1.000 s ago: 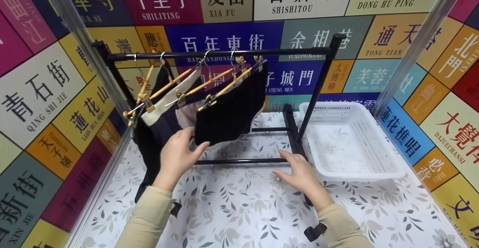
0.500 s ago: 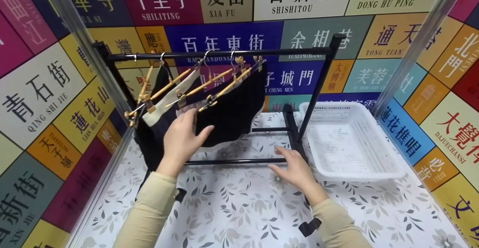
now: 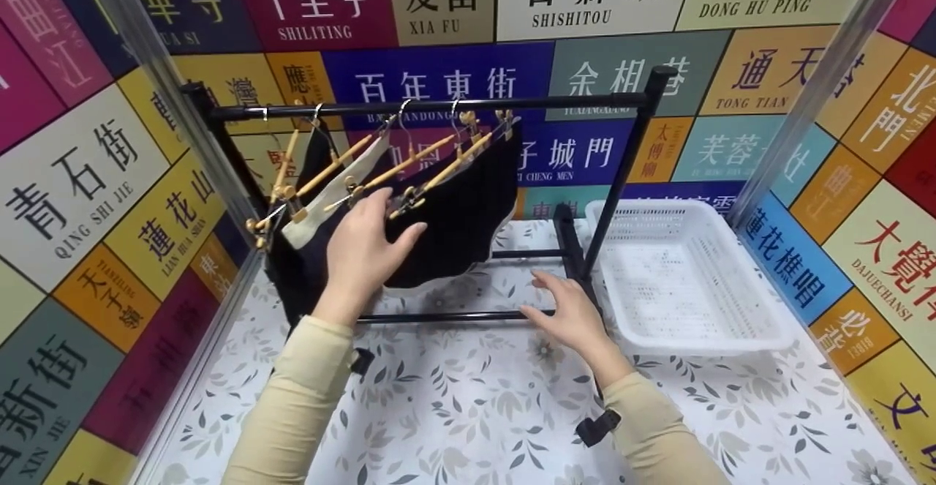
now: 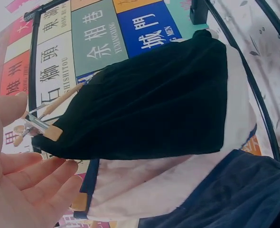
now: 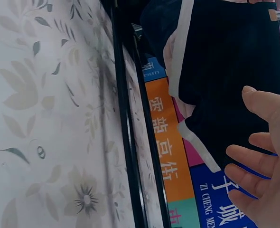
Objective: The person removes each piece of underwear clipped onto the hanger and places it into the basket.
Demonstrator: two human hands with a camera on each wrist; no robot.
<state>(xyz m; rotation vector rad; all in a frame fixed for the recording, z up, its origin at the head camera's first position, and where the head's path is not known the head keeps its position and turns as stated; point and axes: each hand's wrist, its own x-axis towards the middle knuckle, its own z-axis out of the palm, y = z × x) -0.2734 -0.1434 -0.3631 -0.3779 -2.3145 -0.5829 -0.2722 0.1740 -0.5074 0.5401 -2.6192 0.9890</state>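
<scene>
A black garment (image 3: 453, 222), likely shorts, hangs by clips from the rightmost wooden clip hanger (image 3: 446, 170). My left hand (image 3: 365, 247) is at its near end, fingers extended and thumb apart. In the left wrist view, thumb and fingers lie around a metal-and-wood clip (image 4: 42, 127) without pinching it; contact with the cloth is unclear. A pink-and-navy garment (image 4: 149, 180) hangs behind the black one. Lower and to the right, my right hand (image 3: 574, 317) hovers with relaxed, spread fingers, holding nothing. The right wrist view shows it (image 5: 268, 166) before the black garment's white-edged underside.
A black rack (image 3: 541, 101) carries several hangers bunched at its left, including a garment with a cream waistband (image 3: 322, 214). A white plastic basket (image 3: 695, 273) stands right of the rack on the leaf-patterned tabletop (image 3: 468, 404). Colourful sign-covered walls (image 3: 621, 68) enclose the area.
My left hand has risen and shifted slightly right, from the black garment's lower corner to its hanger's near clip. My right hand has drifted a little left and up.
</scene>
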